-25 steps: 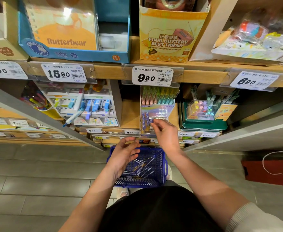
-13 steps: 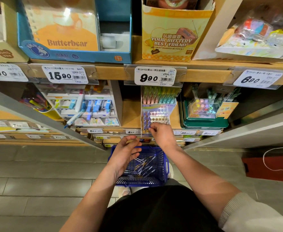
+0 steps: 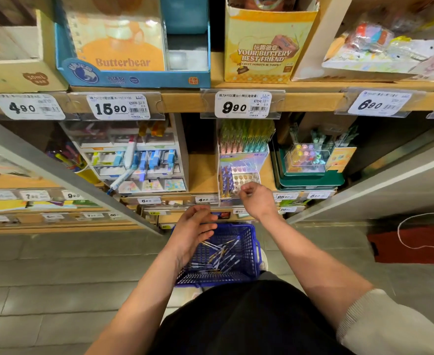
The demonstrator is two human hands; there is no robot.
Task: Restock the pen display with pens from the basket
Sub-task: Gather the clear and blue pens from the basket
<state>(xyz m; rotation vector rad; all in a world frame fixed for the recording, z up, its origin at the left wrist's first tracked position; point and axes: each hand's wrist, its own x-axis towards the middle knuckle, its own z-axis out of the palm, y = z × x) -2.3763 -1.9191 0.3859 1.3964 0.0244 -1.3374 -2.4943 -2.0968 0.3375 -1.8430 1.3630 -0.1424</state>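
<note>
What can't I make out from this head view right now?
- Right hand: whether its curled fingers pinch a pen is hidden by the hand itself.
- Pen display: front slots covered by that hand.
- Basket: left part hidden under left hand.
- Pens: too small to count.

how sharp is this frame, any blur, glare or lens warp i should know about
Head view: the shelf edges bow from wide-angle distortion; motion blur smears the price tags and the right hand; glare whitens the Butterbear box front and the holographic pen display; pens in the blue basket read only as thin streaks.
</note>
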